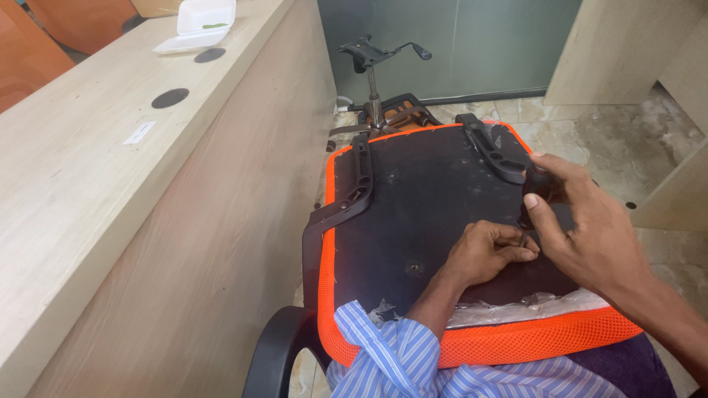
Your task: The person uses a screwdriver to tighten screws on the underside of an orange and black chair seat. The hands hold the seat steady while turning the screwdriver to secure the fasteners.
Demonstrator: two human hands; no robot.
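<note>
An upturned chair seat (pixel 428 199) with a black underside and orange mesh edge lies in front of me. Two black armrest brackets are fixed on it, one on the left (pixel 352 197) and one on the right (pixel 493 151). My left hand (pixel 487 252) rests on the black underside with fingers pinched around a small part near the right bracket. My right hand (pixel 579 221) grips a black tool handle (pixel 542 184) upright over the same spot. The tool's tip is hidden behind my fingers.
A long light-wood counter (pixel 110 191) runs along my left, with a white foam box (pixel 198 26) on top. A chair base with gas-lift column (pixel 374 81) stands beyond the seat on the tiled floor. Clear plastic wrap (pixel 516 306) lies at the seat's near edge.
</note>
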